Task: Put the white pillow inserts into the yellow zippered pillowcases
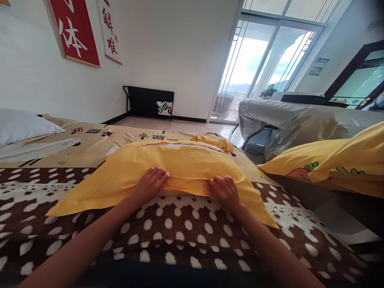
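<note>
A plump yellow pillow point(183, 160) lies across the bed before me, with a whitish strip showing along its far edge. My left hand point(153, 182) is closed on the near edge of its pillowcase, left of the middle. To the right, my right hand point(225, 191) grips the same edge, fingers curled over the cloth. Between the two hands the fabric is drawn into a folded band. Both fingertips are partly hidden in the cloth. Under the pillow is a brown blanket point(168, 224) with white dots.
A tan printed sheet point(126, 136) covers the far side of the bed. A white pillow point(27, 126) lies at left, a crumpled yellow cloth point(213, 141) behind the pillow. More yellow fabric with carrot prints point(330, 156) is at right, near a plastic-covered table point(270, 110).
</note>
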`<action>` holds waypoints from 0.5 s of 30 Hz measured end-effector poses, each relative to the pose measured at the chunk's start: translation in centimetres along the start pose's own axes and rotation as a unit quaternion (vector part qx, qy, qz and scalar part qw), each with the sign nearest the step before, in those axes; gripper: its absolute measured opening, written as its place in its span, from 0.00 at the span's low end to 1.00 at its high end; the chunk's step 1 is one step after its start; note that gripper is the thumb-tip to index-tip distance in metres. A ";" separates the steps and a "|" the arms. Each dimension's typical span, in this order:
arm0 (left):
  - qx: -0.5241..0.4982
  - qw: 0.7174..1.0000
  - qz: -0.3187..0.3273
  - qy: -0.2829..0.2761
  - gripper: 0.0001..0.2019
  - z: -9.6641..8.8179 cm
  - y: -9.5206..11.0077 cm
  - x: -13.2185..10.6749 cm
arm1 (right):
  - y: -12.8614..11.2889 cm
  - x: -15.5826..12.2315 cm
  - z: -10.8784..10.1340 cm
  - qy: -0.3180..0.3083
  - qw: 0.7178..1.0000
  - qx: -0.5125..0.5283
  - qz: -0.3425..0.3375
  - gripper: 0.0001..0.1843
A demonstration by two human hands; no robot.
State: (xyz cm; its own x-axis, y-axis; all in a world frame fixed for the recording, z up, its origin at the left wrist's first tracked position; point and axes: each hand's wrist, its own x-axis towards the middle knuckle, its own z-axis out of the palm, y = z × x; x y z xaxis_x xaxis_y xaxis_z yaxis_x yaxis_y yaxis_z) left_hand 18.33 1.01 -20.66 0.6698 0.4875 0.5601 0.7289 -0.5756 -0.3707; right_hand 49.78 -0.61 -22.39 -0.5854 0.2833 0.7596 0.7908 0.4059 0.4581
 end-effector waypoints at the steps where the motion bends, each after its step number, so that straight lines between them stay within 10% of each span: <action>1: 0.021 0.999 0.027 0.024 0.09 -0.2 0.1 0.1 | 0.2 -0.4 -0.3 -0.015 1.000 0.002 -0.013 0.07; 15: 0.026 0.996 0.078 -0.032 0.20 -1.4 3.9 -0.8 | -0.1 -2.1 -1.6 -0.090 0.995 0.031 0.042 0.10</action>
State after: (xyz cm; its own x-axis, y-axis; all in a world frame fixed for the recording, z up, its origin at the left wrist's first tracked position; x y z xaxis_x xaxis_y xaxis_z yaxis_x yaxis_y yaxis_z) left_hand 20.45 -2.55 -21.56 0.7824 0.4369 0.4438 0.6200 -0.6135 -0.4890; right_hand 51.19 -2.64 -23.28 -0.5447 0.4666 0.6968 0.8289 0.4255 0.3630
